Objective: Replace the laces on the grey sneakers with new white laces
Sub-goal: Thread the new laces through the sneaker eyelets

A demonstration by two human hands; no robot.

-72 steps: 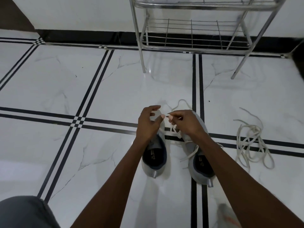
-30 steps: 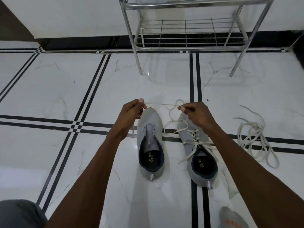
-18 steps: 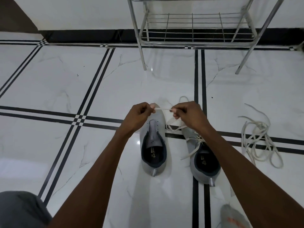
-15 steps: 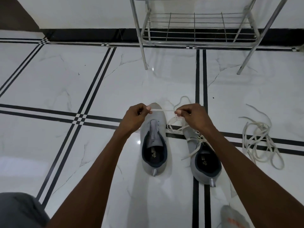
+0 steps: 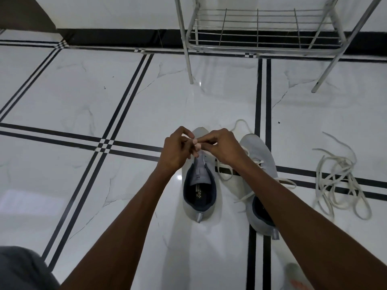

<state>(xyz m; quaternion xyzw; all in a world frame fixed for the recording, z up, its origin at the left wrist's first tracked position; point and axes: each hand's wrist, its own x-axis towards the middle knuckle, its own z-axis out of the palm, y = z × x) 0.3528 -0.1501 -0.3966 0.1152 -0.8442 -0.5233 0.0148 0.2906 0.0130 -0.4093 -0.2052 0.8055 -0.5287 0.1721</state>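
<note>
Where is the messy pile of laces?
The loose pile of laces lies on the white floor at the right of the head view, just right of the laced sneaker.

Two grey sneakers sit side by side on the floor: the left sneaker (image 5: 200, 189) unlaced, the right sneaker (image 5: 258, 164) threaded with a loose white lace (image 5: 222, 171). A tangled lace pile (image 5: 339, 181) lies well apart.

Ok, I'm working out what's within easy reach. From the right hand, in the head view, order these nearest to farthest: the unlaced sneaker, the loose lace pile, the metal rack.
1. unlaced sneaker: directly under the right hand, which is at its toe end.
2. loose lace pile: on the floor off to the right.
3. metal rack: farthest, by the wall ahead.
</note>
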